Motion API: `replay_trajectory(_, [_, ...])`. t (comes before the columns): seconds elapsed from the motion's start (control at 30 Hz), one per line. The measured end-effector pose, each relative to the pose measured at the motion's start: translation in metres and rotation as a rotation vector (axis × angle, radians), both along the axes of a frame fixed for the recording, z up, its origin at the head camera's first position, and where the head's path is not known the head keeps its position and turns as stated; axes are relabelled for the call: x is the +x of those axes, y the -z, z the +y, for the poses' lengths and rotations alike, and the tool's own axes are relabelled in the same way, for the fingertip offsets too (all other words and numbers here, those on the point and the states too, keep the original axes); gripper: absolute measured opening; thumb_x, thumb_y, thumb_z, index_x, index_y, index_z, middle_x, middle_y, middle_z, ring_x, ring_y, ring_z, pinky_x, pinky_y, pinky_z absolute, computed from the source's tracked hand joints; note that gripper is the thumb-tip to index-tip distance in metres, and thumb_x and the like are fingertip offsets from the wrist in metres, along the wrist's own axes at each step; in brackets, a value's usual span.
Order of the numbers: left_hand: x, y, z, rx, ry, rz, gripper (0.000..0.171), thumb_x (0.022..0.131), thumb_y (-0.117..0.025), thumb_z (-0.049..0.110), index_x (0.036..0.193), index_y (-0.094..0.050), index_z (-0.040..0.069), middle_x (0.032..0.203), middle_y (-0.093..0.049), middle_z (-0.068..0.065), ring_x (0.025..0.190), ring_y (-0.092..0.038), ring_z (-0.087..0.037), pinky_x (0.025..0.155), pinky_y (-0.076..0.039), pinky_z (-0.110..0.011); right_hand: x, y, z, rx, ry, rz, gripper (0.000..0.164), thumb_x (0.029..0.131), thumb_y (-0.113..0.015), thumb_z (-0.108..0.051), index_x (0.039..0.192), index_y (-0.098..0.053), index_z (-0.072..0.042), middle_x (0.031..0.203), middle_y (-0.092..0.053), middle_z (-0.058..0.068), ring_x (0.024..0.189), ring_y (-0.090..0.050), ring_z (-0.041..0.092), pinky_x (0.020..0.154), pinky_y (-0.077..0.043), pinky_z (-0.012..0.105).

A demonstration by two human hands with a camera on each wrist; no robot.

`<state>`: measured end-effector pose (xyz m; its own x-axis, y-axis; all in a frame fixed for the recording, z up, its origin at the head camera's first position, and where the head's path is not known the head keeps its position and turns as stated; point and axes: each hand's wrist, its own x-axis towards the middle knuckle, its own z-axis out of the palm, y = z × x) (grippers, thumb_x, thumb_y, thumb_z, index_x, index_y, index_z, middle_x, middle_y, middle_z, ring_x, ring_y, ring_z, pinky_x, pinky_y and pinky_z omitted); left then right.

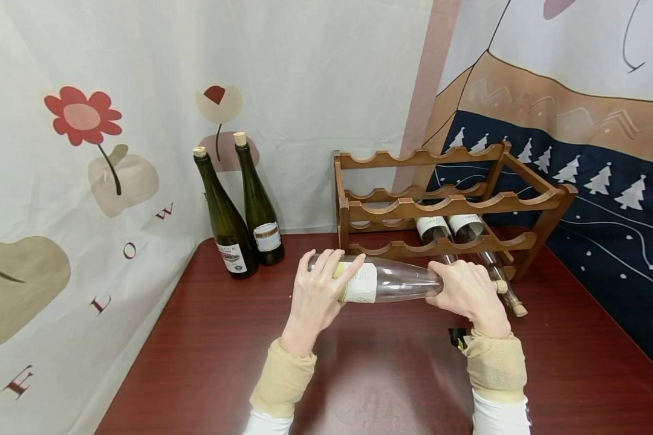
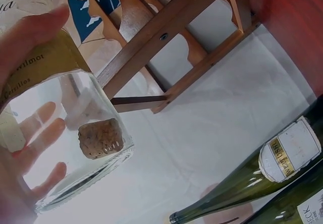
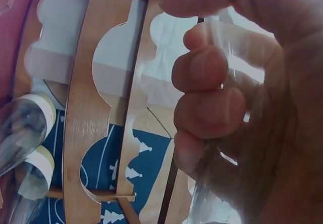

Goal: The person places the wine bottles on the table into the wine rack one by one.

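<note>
In the head view, a clear bottle (image 1: pixel 399 281) lies crosswise in both hands, in front of a wooden rack (image 1: pixel 392 210): the left hand (image 1: pixel 317 296) has its fingers spread round the labelled base end, and the right hand (image 1: pixel 465 289) has its fingers closed round the narrower neck end. A cork (image 1: pixel 501 286) shows just past the right hand; I cannot tell which bottle it belongs to. Two more clear bottles, a left one (image 1: pixel 432 227) and a right one (image 1: pixel 464 226), lie tilted in the rack, and the right one's corked end reaches out over the dark red surface (image 1: pixel 223 362). Two corked green bottles, a nearer one (image 1: pixel 225 223) and a farther one (image 1: pixel 262 220), stand side by side left of the rack. A small dark item (image 1: pixel 457 337) sits beside the right wrist. In the left wrist view, the thumb presses the held bottle's label, other fingers show through the glass, and a brown cork piece (image 2: pixel 101 138) is inside near the base; the rack and green bottles appear beyond. In the right wrist view, the fingers curl round clear glass, with the rack behind and the two racked bottles at the left edge.
</note>
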<state>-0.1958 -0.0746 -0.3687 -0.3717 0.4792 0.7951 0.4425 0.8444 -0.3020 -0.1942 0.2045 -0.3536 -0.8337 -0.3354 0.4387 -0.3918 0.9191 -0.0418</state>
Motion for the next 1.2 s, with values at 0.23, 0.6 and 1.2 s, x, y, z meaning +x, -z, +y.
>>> replay_trajectory(0.23, [-0.003,0.002,0.000,0.002,0.011,-0.031,0.085,0.048,-0.088,0.023,0.127,-0.059,0.033,0.113,-0.064,-0.002,0.104,-0.059,-0.020,0.095,-0.043,-0.042,0.001,0.001,0.001,0.005,0.007,-0.009,0.033,0.057,-0.080,-0.028,0.065,-0.048,-0.021,0.049,-0.048,-0.006,0.046,-0.049,0.019,0.039,-0.025,0.029])
replay_trajectory(0.6, [-0.002,0.006,0.006,-0.028,0.055,-0.118,0.094,0.043,-0.092,0.046,0.129,-0.056,0.032,0.122,-0.061,-0.001,0.113,-0.056,-0.018,0.098,-0.042,-0.042,0.005,0.005,0.011,0.005,0.017,-0.028,0.031,0.059,-0.078,-0.025,0.065,-0.047,-0.021,0.049,-0.045,-0.007,0.047,-0.047,0.016,0.040,-0.024,0.029])
replay_trajectory(1.2, [-0.011,0.006,0.013,0.314,0.507,-0.207,0.039,0.080,-0.075,0.023,0.115,-0.066,0.009,0.120,-0.063,-0.009,0.114,-0.059,-0.023,0.097,-0.047,-0.033,0.033,0.015,0.034,-0.058,0.133,-0.153,0.027,0.062,-0.071,-0.019,0.065,-0.045,-0.022,0.048,-0.041,-0.010,0.048,-0.043,0.014,0.042,-0.026,0.031])
